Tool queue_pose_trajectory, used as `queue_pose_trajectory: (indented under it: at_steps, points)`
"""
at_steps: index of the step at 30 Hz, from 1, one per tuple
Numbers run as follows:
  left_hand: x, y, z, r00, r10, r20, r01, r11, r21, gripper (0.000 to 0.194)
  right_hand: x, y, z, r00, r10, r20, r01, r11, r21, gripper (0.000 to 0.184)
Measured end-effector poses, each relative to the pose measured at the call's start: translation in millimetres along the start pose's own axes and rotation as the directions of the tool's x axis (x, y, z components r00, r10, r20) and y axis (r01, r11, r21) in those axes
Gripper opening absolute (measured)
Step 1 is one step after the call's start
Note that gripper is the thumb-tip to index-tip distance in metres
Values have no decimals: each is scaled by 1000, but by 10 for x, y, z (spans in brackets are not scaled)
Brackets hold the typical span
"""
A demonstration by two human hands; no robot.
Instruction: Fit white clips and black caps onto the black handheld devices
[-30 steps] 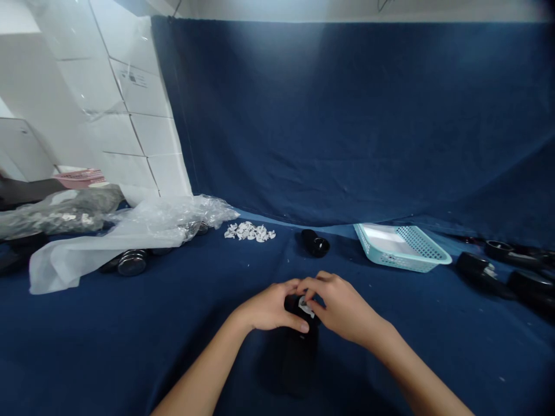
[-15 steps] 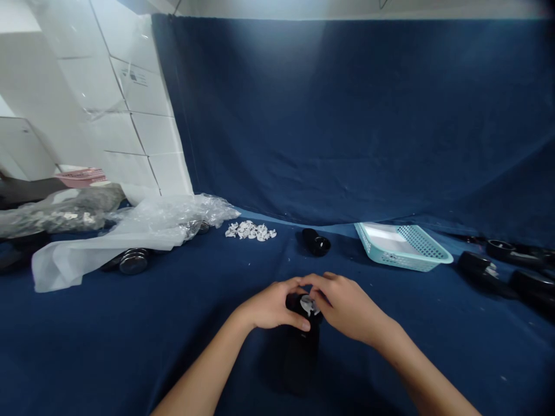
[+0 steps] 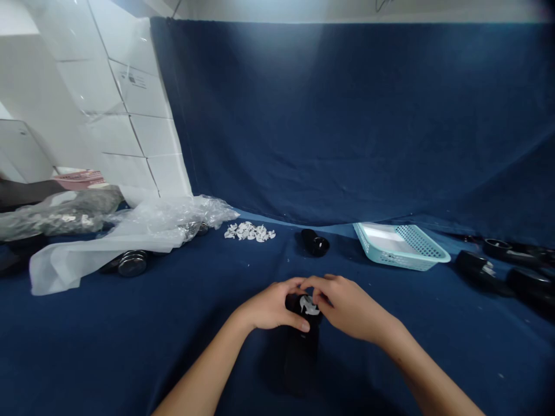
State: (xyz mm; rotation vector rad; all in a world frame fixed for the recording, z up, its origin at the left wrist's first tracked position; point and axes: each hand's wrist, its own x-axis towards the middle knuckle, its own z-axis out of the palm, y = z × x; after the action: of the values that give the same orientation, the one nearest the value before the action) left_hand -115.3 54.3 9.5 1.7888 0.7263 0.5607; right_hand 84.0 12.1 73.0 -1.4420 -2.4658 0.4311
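Note:
A black bottle [image 3: 299, 358] stands on the blue cloth [image 3: 173, 323] right in front of me. My left hand [image 3: 271, 306] wraps round its neck, fingers closed. My right hand [image 3: 344, 306] pinches a small white piece [image 3: 309, 305] at the bottle's mouth. A heap of the same small white pieces [image 3: 250, 231] lies further back. Behind the hands a black bottle [image 3: 315, 242] lies on its side.
A light blue basket [image 3: 401, 247] sits at the back right. Several black bottles [image 3: 503, 268] lie at the far right. Clear plastic bags [image 3: 130, 231] with dark jars [image 3: 132, 263] spread over the left. White boxes [image 3: 130, 115] stand behind them.
The right hand's fingers have shifted slightly on the white piece at the bottle's mouth. The left hand and bottle have stayed put.

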Motion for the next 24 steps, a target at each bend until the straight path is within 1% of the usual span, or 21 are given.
queue_pose_trajectory:
  at_steps: [3,12,18,24]
  points:
    - [-1,5,1,1000,1,-5,-1,1000,11,88,-3,6,4,1000,-12,-9,12,1000,12,39]
    - [-10,91,-9,1000,-14,2,14,999,50,83,-11,17,13,998,-60,-24,61,997,46,42]
    - [-10,63,-6,1000,-11,7,11,1000,22,82,7,35,43,999,-32,-26,32,999,-11,40]
    - [-15,65,-11,1000,-18,-8,18,999,33,83,17,50,77,999,-39,-25,38,999,-37,43]
